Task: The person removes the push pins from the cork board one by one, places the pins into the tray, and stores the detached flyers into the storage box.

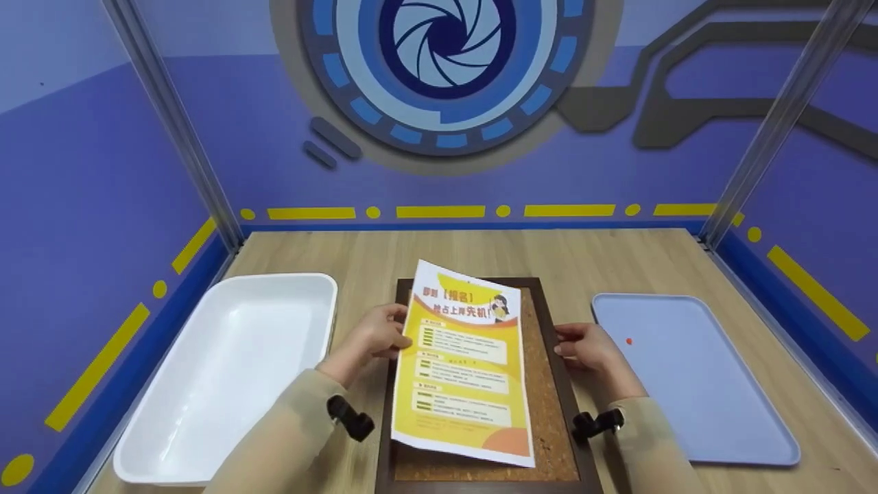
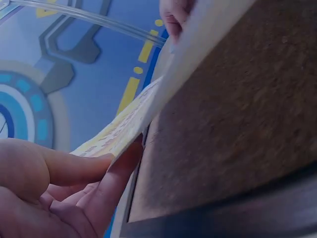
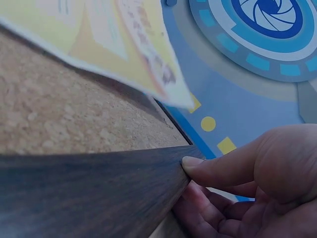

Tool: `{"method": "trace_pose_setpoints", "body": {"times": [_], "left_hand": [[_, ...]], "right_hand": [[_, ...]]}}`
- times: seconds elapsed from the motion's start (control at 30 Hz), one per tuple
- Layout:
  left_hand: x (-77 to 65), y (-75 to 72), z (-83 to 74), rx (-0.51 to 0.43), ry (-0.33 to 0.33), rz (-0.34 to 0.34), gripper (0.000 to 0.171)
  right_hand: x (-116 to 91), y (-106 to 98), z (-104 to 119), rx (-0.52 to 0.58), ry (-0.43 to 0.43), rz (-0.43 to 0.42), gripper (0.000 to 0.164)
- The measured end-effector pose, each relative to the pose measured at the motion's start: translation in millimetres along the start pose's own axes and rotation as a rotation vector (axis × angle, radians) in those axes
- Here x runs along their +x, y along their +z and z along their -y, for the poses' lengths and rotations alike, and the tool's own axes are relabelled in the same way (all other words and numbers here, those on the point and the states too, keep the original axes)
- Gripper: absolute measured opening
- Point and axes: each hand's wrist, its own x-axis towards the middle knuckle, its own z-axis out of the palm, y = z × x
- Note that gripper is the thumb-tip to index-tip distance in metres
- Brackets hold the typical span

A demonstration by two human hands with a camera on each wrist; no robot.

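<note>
A yellow and white printed flyer [image 1: 463, 370] hovers at a slant over a cork board [image 1: 552, 412] with a dark brown frame. In the head view my left hand [image 1: 374, 333] holds the flyer's left edge. The left wrist view shows thumb and forefinger of that hand [image 2: 74, 183] pinching the sheet [image 2: 133, 114], which bends away from the cork. My right hand [image 1: 590, 350] is at the right side of the frame. Seen from the right wrist, its thumb [image 3: 198, 166] lies on top of the frame [image 3: 99, 188], other fingers curled below the outer edge.
A deep white tray [image 1: 230, 357] stands on the wooden table [image 1: 357, 254] at the left. On the right lies a shallow pale blue tray [image 1: 699, 384] with a small orange-red spot [image 1: 629, 341]. Patterned blue-purple panels [image 1: 260, 130] enclose the back and sides.
</note>
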Motion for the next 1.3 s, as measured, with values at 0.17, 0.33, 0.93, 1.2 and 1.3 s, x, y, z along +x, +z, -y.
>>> {"method": "trace_pose_setpoints", "body": {"times": [0.17,0.33,0.93,1.2,1.3], "left_hand": [[-11.5,-40.5,-2.3,-0.069,-0.011,0.014,0.062],[-25.4,-88.3,8.2,-0.112,0.047,0.01,0.065],[-70.8,-250.0,90.4,-0.004,-0.163,-0.088,0.088],[-67.9,-263.8,112.5,0.202,-0.204,-0.138,0.073],[-63.7,-259.8,117.5,0.279,-0.22,-0.173,0.067]], "right_hand": [[-1,-2,0,-0.026,-0.008,0.013,0.053],[-1,-3,0,-0.043,-0.02,0.017,0.056],[-3,-4,1,-0.067,0.003,0.012,0.055],[-3,-3,-1,-0.048,-0.004,0.0,0.053],[-3,-1,-1,-0.028,-0.003,-0.001,0.052]]}}
